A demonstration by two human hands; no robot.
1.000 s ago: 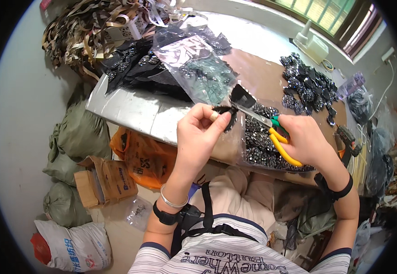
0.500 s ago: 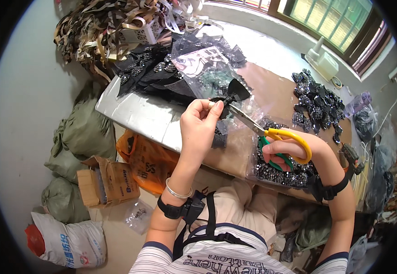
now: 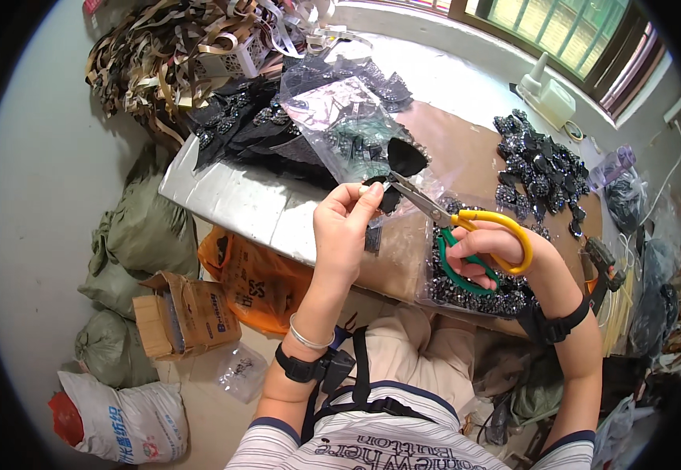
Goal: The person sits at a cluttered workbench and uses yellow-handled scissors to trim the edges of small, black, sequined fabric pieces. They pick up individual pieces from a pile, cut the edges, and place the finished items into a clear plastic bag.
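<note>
Between the thumb and fingers of my left hand (image 3: 342,227) is a small black fabric bow (image 3: 406,159); one dark, rounded lobe points up and away, and the rest is partly hidden by my fingertips. My right hand (image 3: 481,247) has its fingers through the loops of a pair of scissors (image 3: 433,210) with one yellow and one green handle. The blades reach left to the middle of the bow, right beside my left fingertips. The loops stand apart; whether the tips touch the fabric is hard to make out.
Under my right hand sits a clear tray of black beaded pieces (image 3: 466,301). More sparkling black pieces (image 3: 540,168) lie heaped at right, near a white-capped bottle (image 3: 556,102) and a glue gun (image 3: 603,262). Black fabric (image 3: 254,129), a clear plastic bag (image 3: 340,117) and ribbons (image 3: 168,55) fill the far left.
The scissors' loops have spread apart and the blades have parted somewhat at the bow. The bow has turned or tilted slightly in my left hand, which sits a little lower.
</note>
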